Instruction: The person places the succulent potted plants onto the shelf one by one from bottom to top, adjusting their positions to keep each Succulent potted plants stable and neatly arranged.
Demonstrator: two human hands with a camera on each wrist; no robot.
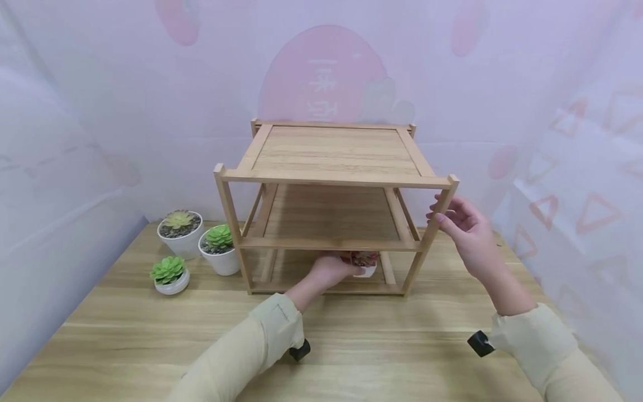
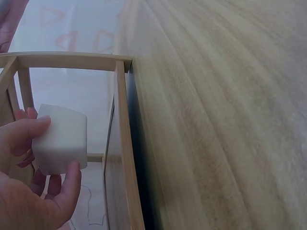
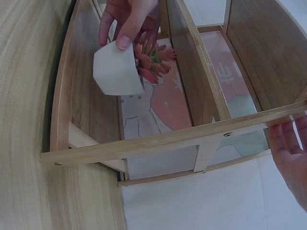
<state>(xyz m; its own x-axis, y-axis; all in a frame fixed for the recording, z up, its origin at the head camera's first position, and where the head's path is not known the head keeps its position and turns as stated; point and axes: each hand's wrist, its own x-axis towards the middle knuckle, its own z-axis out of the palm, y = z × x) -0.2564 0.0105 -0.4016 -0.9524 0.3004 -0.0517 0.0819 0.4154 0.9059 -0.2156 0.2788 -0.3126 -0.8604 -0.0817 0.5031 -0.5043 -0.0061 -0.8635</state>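
Observation:
A three-tier wooden shelf point(image 1: 331, 244) stands on the table. My left hand point(image 1: 329, 271) reaches in between its lowest and middle boards and grips a small potted succulent point(image 1: 369, 270) with reddish leaves. In the left wrist view its white pot point(image 2: 62, 139) sits between thumb and fingers. Seen from the right wrist, the red leaves point(image 3: 151, 60) point toward the middle board and the pot is held just over the bottom board point(image 3: 96, 96). My right hand point(image 1: 467, 234) holds the shelf's front right post point(image 1: 436, 215) near the top, thumb in front and fingers behind.
Left of the shelf stand several green succulents in white pots: a yellowish one point(image 1: 183, 240) at the back, one point(image 1: 221, 262) close to the shelf's left post, and a low one point(image 1: 172, 283) in front. A patterned white cloth point(image 1: 201, 84) hangs behind and at both sides.

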